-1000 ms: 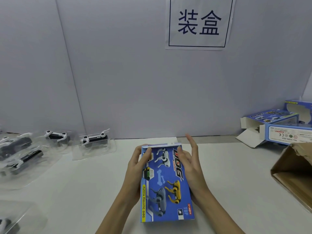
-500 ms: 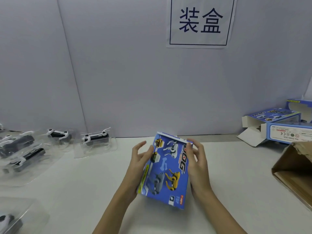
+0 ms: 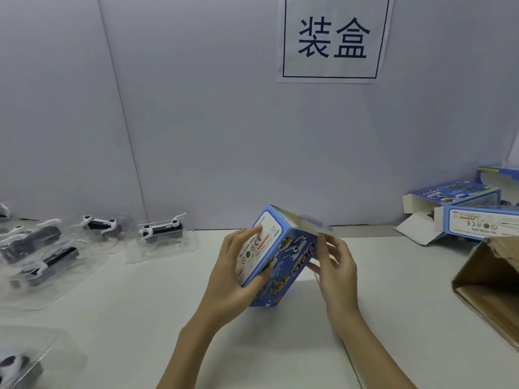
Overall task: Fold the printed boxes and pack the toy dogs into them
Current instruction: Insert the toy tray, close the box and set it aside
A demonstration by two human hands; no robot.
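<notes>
A blue printed box (image 3: pixel 283 265) is tilted up off the white table (image 3: pixel 140 304), its white warning-label side facing me and its top end open. My left hand (image 3: pixel 238 276) grips it, thumb across the label side. My right hand (image 3: pixel 337 265) touches its right side with fingers spread; a blurred flap sticks out above them. Black-and-white toy dogs in clear plastic trays sit at the left, the nearest one (image 3: pixel 161 230) by the wall, others (image 3: pixel 42 248) further left.
More blue printed boxes (image 3: pixel 474 217) lie at the far right by the wall, one with open white flaps. A brown cardboard carton (image 3: pixel 488 282) lies open at the right edge. Another dog tray (image 3: pixel 16 366) sits at the bottom left. A paper sign hangs on the grey wall.
The box went from lying flat under both hands to being lifted and turned, so its label side now faces me and it has opened into a tube shape.
</notes>
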